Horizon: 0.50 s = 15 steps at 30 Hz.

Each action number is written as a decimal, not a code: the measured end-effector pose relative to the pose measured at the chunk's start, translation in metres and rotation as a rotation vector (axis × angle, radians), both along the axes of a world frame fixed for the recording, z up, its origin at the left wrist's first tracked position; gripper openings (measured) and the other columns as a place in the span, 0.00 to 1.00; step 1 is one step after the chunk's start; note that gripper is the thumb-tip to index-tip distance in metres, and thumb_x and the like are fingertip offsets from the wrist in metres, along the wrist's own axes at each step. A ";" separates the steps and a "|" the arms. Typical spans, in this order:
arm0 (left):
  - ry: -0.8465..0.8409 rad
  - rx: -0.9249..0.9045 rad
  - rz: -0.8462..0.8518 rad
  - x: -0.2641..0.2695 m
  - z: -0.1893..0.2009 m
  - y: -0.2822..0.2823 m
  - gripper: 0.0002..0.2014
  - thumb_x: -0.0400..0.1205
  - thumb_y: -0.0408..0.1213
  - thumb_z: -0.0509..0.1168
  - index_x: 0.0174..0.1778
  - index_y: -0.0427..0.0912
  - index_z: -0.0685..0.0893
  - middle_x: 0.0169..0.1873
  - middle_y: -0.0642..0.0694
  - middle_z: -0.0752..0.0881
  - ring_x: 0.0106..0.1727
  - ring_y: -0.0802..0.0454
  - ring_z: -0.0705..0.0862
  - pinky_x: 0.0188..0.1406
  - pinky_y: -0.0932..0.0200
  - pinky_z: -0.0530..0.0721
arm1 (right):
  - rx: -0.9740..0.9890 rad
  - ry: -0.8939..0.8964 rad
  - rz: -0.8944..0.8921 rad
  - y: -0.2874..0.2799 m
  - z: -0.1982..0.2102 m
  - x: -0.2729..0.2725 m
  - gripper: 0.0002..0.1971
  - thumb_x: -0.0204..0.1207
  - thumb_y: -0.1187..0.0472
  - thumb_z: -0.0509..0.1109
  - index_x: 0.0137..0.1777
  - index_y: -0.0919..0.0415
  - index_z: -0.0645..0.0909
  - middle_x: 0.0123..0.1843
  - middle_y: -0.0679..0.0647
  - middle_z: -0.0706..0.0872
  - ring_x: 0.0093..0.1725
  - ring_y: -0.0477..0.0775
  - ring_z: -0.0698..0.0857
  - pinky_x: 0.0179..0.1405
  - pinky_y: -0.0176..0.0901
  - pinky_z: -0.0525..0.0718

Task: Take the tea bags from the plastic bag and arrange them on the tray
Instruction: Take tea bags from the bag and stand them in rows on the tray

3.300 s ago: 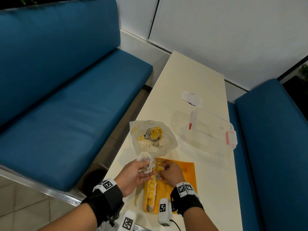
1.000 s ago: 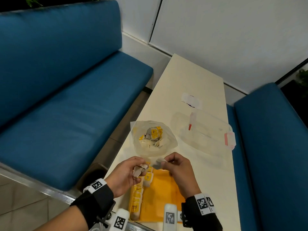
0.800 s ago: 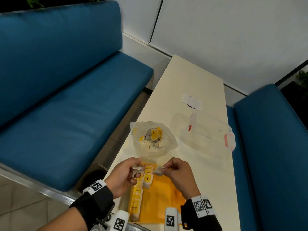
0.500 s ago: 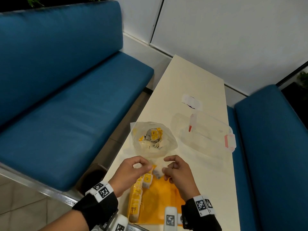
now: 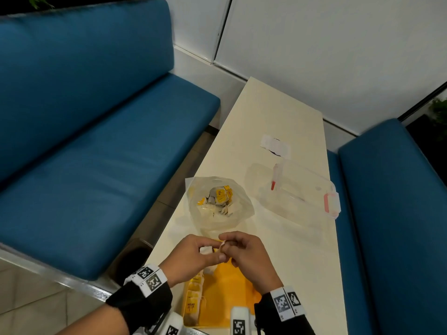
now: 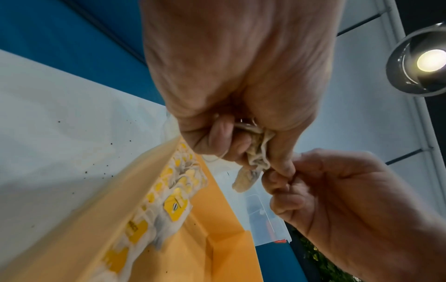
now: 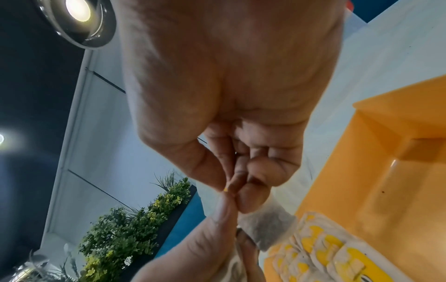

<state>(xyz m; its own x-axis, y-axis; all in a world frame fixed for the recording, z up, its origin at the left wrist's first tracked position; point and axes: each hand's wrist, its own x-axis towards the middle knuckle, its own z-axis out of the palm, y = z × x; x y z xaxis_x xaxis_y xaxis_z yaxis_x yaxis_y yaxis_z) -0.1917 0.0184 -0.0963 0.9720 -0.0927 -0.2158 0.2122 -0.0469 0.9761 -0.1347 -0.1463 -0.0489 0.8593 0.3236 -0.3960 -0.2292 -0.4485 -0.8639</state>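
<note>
Separation of bunched tea bags over tray (image 5: 232, 293): pull tag and string gently, avoid tearing paper, then lay freed bag beside row already along tray's left edge.

Left hand (image 5: 191, 256), left grip: fingers curled tight round crumpled tea bags (image 6: 255, 156), one bag hanging below fingers.

Right hand (image 5: 246, 257), right grip: thumb and forefinger pinched nearly closed on small yellow tag (image 7: 225, 189), touching left fingertips.

Plastic bag (image 5: 219, 206) with remaining bags: on counter (image 5: 278, 112), just beyond both hands.
</note>
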 end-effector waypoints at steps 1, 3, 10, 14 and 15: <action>0.003 -0.012 -0.001 0.000 0.001 0.000 0.05 0.81 0.42 0.76 0.51 0.52 0.96 0.47 0.57 0.95 0.55 0.61 0.91 0.65 0.57 0.85 | 0.002 0.014 0.016 0.000 0.000 0.000 0.13 0.77 0.75 0.68 0.58 0.63 0.88 0.37 0.55 0.89 0.31 0.42 0.85 0.31 0.29 0.79; 0.017 -0.034 0.002 0.001 -0.001 -0.001 0.06 0.83 0.43 0.74 0.46 0.49 0.96 0.46 0.52 0.95 0.55 0.57 0.91 0.65 0.52 0.85 | 0.013 0.030 0.043 0.001 -0.001 0.001 0.15 0.78 0.74 0.67 0.61 0.62 0.86 0.35 0.57 0.88 0.32 0.46 0.86 0.31 0.30 0.78; 0.128 -0.085 0.124 0.007 -0.006 -0.001 0.07 0.84 0.42 0.73 0.50 0.46 0.95 0.42 0.52 0.94 0.39 0.69 0.88 0.33 0.76 0.79 | -0.044 -0.069 -0.027 -0.009 -0.009 0.011 0.09 0.72 0.63 0.80 0.51 0.53 0.89 0.40 0.48 0.88 0.34 0.45 0.83 0.35 0.34 0.80; 0.155 -0.068 0.141 0.008 -0.007 0.000 0.09 0.82 0.44 0.74 0.52 0.45 0.95 0.42 0.52 0.93 0.31 0.73 0.84 0.26 0.77 0.75 | -0.009 -0.068 -0.008 -0.009 -0.015 0.008 0.02 0.74 0.67 0.78 0.44 0.64 0.88 0.35 0.53 0.89 0.32 0.46 0.85 0.31 0.33 0.79; 0.170 -0.063 0.139 0.008 -0.007 0.000 0.08 0.82 0.45 0.74 0.52 0.47 0.95 0.42 0.52 0.93 0.31 0.72 0.84 0.26 0.77 0.75 | 0.001 -0.060 -0.017 -0.009 -0.016 0.008 0.02 0.75 0.67 0.77 0.44 0.66 0.87 0.33 0.56 0.89 0.30 0.47 0.85 0.29 0.34 0.78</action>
<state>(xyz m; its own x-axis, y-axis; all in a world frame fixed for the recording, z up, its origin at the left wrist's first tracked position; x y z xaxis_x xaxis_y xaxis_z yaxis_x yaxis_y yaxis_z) -0.1836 0.0184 -0.1031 0.9265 0.0208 -0.3757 0.3742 0.0541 0.9258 -0.1265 -0.1554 -0.0646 0.8870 0.3092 -0.3429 -0.1843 -0.4438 -0.8770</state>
